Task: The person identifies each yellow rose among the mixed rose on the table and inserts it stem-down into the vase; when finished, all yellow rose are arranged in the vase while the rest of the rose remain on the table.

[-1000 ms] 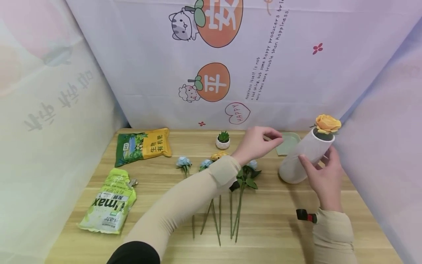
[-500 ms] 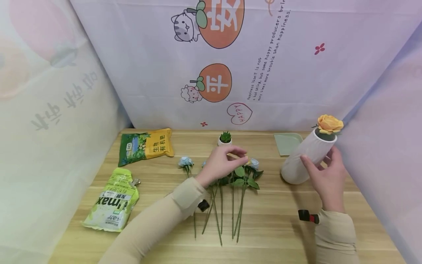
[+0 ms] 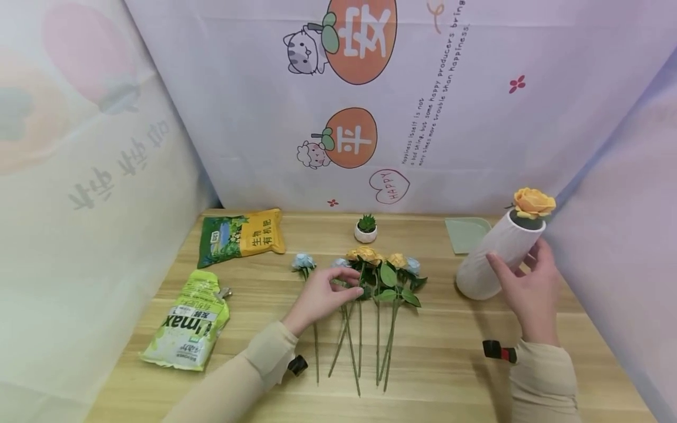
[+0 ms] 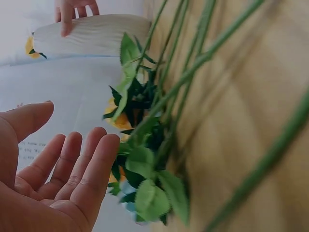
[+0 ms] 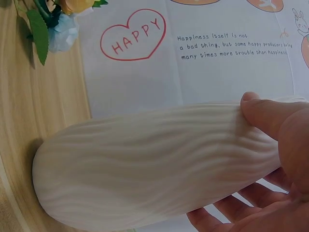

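Note:
My right hand [image 3: 531, 288] grips a white ridged vase [image 5: 145, 164], thumb on the near side and fingers round the back. The vase leans to the right on its base, and a yellow rose [image 3: 534, 202] stands in its mouth, stem hidden inside. My left hand [image 3: 325, 296] hovers over the flowers lying on the table, its fingers relaxed and holding nothing. In the left wrist view its fingertips are right beside the green leaves [image 4: 145, 193]. The lying flowers include yellow roses [image 3: 365, 254] and blue roses [image 3: 304, 261], their long green stems pointing toward me.
A green-and-yellow bag [image 3: 240, 236] lies at the back left, with a lime-green bag [image 3: 187, 323] closer to me. A small potted succulent [image 3: 366, 229] stands behind the flowers. Behind the vase lies a pale green tray [image 3: 465, 235]. Printed cloth walls [image 3: 254, 106] border the table.
My left hand has moved from near the vase leftward and down to the lying flowers. My right hand keeps its grip on the tilted vase. The head view has shifted slightly.

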Action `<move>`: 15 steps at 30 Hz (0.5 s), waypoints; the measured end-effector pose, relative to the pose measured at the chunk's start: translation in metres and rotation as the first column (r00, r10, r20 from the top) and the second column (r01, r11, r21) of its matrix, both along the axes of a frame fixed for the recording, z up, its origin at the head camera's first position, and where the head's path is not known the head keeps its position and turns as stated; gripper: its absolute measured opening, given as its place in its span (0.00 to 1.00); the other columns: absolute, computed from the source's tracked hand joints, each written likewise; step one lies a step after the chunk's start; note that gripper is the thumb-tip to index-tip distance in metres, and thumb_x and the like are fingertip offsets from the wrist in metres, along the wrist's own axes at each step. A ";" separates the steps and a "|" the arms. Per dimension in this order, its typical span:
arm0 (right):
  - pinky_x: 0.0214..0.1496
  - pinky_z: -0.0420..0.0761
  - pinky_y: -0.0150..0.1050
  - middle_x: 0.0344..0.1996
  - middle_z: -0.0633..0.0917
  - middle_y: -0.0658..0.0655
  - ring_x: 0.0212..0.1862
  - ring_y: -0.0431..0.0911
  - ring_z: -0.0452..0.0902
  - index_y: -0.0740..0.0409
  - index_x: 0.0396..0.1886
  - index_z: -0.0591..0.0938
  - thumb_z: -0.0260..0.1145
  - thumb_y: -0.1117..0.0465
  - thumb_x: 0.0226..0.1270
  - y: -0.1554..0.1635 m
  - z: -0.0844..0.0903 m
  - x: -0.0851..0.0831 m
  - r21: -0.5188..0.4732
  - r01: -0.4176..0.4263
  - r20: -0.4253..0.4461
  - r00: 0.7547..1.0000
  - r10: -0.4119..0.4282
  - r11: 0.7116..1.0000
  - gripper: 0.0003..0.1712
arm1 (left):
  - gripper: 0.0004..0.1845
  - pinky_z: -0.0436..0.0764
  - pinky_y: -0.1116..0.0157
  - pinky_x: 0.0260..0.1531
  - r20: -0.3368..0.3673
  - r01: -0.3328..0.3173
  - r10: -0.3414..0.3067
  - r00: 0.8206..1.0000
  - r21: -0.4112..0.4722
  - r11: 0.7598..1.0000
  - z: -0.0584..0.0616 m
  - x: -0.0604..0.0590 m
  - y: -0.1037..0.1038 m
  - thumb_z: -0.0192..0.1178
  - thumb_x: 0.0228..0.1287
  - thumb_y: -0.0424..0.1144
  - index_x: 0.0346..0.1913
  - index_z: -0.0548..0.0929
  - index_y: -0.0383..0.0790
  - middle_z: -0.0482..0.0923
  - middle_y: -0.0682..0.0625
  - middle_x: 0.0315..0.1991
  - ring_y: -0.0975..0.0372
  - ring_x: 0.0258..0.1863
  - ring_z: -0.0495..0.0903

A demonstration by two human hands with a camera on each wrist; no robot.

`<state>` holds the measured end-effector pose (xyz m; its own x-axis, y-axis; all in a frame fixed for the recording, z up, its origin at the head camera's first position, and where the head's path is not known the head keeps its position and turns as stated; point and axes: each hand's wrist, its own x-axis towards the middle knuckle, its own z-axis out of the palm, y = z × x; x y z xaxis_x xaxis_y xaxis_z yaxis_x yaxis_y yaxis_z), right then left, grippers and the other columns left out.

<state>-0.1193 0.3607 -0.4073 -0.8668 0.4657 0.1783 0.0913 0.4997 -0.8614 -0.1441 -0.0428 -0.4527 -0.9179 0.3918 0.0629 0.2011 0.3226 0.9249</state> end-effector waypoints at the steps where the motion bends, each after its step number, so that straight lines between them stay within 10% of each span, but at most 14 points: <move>1: 0.70 0.78 0.59 0.79 0.69 0.60 0.77 0.61 0.69 0.47 0.87 0.60 0.78 0.49 0.70 0.000 0.000 0.000 -0.001 0.003 -0.002 1.000 -0.003 1.000 0.53 | 0.19 0.90 0.65 0.44 0.006 0.000 0.000 1.000 0.001 1.000 -0.002 0.003 -0.002 0.75 0.70 0.46 0.59 0.89 0.43 0.89 0.52 0.49 0.61 0.41 0.90; 15: 0.69 0.79 0.60 0.78 0.71 0.59 0.75 0.61 0.71 0.47 0.86 0.62 0.80 0.51 0.69 -0.001 0.000 0.001 0.025 0.011 -0.034 0.999 -0.010 1.000 0.52 | 0.24 0.90 0.65 0.37 0.104 0.010 -0.008 0.995 -0.012 1.000 -0.035 0.030 -0.016 0.77 0.66 0.37 0.62 0.85 0.34 0.88 0.40 0.53 0.59 0.39 0.89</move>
